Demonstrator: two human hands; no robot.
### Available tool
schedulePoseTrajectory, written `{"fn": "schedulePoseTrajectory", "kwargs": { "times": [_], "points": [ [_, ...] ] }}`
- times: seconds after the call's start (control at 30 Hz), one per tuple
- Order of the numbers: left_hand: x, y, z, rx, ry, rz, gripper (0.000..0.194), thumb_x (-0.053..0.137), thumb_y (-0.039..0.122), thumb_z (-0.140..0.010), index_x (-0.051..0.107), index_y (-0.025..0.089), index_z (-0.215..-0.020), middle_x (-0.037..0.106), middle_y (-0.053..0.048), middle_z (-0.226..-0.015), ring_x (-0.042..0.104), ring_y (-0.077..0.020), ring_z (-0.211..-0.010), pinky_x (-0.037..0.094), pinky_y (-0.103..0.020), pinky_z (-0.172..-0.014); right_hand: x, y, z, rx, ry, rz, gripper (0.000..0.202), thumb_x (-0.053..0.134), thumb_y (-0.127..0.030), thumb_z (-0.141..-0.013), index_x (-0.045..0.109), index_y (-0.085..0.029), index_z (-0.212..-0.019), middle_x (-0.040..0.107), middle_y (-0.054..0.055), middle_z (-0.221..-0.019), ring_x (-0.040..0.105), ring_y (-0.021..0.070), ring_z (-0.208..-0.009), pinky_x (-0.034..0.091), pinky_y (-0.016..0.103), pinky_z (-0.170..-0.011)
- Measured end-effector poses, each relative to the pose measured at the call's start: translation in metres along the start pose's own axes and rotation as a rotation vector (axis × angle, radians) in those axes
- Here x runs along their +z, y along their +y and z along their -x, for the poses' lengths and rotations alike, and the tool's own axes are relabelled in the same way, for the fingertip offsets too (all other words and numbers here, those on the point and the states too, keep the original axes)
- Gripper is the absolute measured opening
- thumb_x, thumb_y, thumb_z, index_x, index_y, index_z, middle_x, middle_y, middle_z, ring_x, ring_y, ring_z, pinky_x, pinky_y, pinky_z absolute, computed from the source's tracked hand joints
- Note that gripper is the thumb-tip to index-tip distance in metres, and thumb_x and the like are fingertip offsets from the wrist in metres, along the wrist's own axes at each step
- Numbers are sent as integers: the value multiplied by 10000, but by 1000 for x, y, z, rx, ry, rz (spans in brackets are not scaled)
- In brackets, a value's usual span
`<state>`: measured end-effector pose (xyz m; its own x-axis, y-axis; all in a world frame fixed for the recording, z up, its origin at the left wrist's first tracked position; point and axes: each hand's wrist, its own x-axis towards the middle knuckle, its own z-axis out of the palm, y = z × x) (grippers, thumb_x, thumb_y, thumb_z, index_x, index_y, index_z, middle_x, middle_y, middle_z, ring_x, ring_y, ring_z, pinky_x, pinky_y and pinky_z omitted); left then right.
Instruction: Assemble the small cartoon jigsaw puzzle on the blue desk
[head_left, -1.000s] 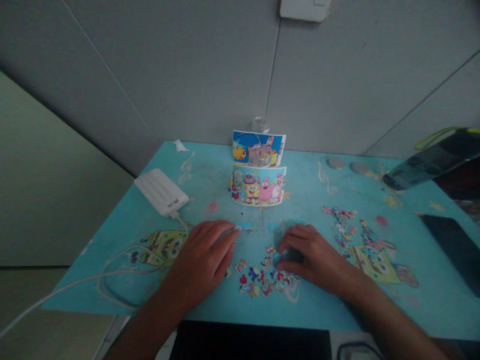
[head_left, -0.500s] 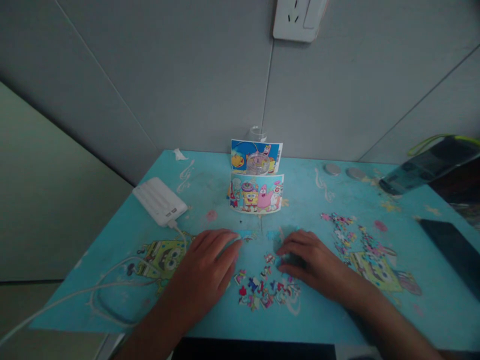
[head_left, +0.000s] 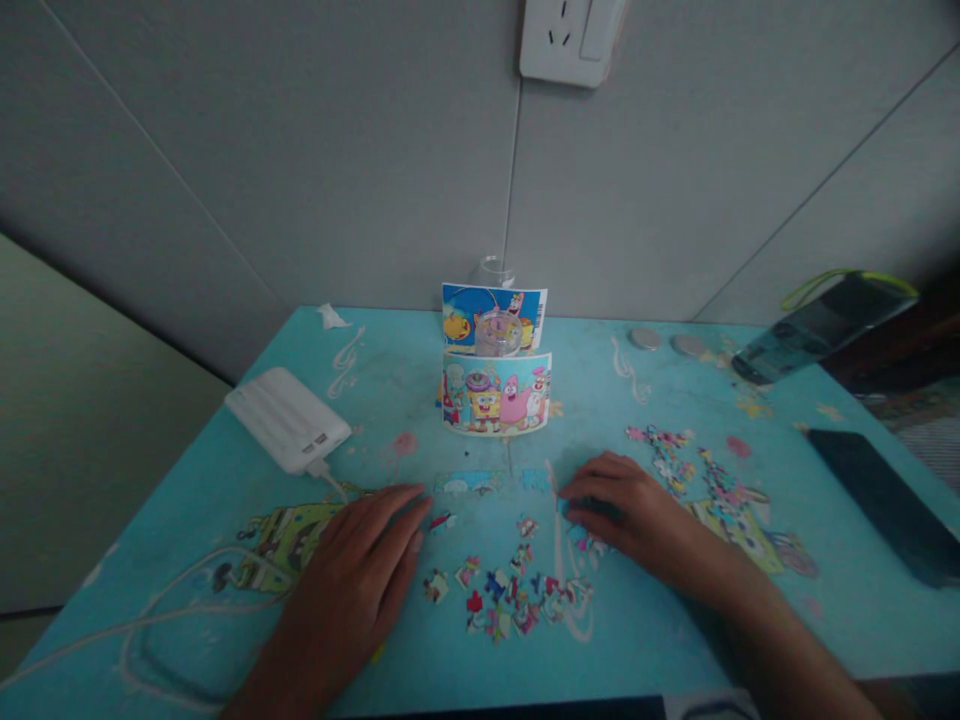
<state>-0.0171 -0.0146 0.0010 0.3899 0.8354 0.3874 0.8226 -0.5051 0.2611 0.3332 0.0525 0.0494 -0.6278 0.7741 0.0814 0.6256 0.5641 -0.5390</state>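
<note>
My left hand (head_left: 367,555) lies on the table with fingers stretched out, left of a joined strip of jigsaw pieces (head_left: 469,483). A small loose piece (head_left: 442,522) sits just beyond its fingertips. My right hand (head_left: 634,510) is curled, thumb and fingers pinched around a small blue jigsaw piece (head_left: 563,507), close to a second short blue section (head_left: 535,480). Between and below the hands is a scatter of loose jigsaw pieces (head_left: 517,600). Some more pieces show partly under my right hand. Behind the strip stands a curved cartoon picture card (head_left: 495,397).
A white power bank (head_left: 289,420) with a cable lies at left. More jigsaw pieces (head_left: 667,455) lie at right, near a dark phone-like slab (head_left: 885,505). A water bottle (head_left: 825,325) and two round discs (head_left: 645,339) are at the back right. A clear container (head_left: 499,333) stands behind the card.
My left hand has drawn back to the left, uncovering the joined strip and some loose pieces. The right hand has shifted slightly right of the short section. The camera view has turned a little.
</note>
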Motion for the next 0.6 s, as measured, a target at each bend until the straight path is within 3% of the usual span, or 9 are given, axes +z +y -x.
{"fn": "schedulePoseTrajectory", "kwargs": {
  "times": [0.4, 0.6],
  "points": [
    [4, -1, 1, -13, -80, -22, 453, 506, 258, -1012, 497, 202, -1461, 567, -99, -1457, 536, -278, -1310, 423, -494, -1114, 1, 4, -3, 108, 52, 123, 151, 730, -359, -924, 695, -213, -915, 674, 53, -862, 619, 222, -859, 498, 365, -782],
    [6, -3, 2, 4, -76, -35, 458, 486, 258, -1016, 487, 207, -1471, 572, -103, -1458, 533, -284, -1318, 423, -502, -1114, -6, 5, 0, 96, 60, 93, 153, 692, -342, -954, 707, -240, -1066, 692, 59, -954, 634, 229, -920, 517, 396, -852]
  ]
}}
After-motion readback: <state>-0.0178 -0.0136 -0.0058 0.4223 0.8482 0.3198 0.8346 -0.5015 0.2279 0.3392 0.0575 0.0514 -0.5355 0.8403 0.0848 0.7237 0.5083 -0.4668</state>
